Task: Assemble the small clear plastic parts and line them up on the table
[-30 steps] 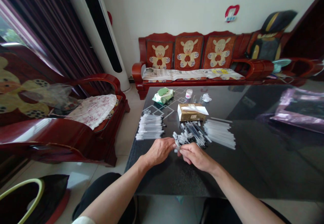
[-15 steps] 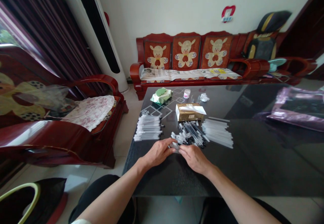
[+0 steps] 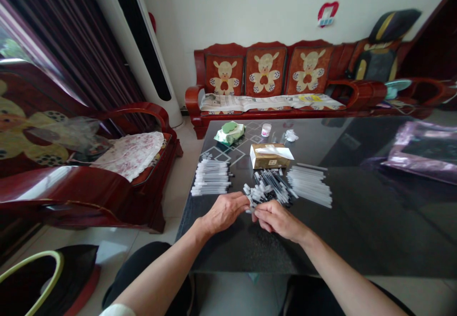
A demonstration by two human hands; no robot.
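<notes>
Fingertips of the right hand (image 3: 278, 221) pinch what looks like a small pale piece (image 3: 252, 208), while the left hand (image 3: 226, 211) meets it from the other side, its fingers stretched over the near edge of the loose white caps (image 3: 256, 193). The right grip looks closed; whether the left one holds the piece or only steadies it, I cannot tell. Half a second ago the left thumb and fingers stood apart around the piece, showing more of it; now those fingers lie flatter and hide their side, which suggests fine work at the fingertips rather than a reach for something new. Just beyond the caps, dark slim refills (image 3: 275, 183) lie in a loose, slanting heap. Left of it sits a stack of pale pens (image 3: 211, 179) with dark tips, and to its right a fanned row of whitish tubes (image 3: 310, 186). Behind the heap stands a tissue box (image 3: 270, 161), and farther back on the dark, glossy desk (image 3: 357, 240) are a green wipes pack (image 3: 230, 134), a small tub (image 3: 266, 130) and a crumpled tissue (image 3: 291, 135).
</notes>
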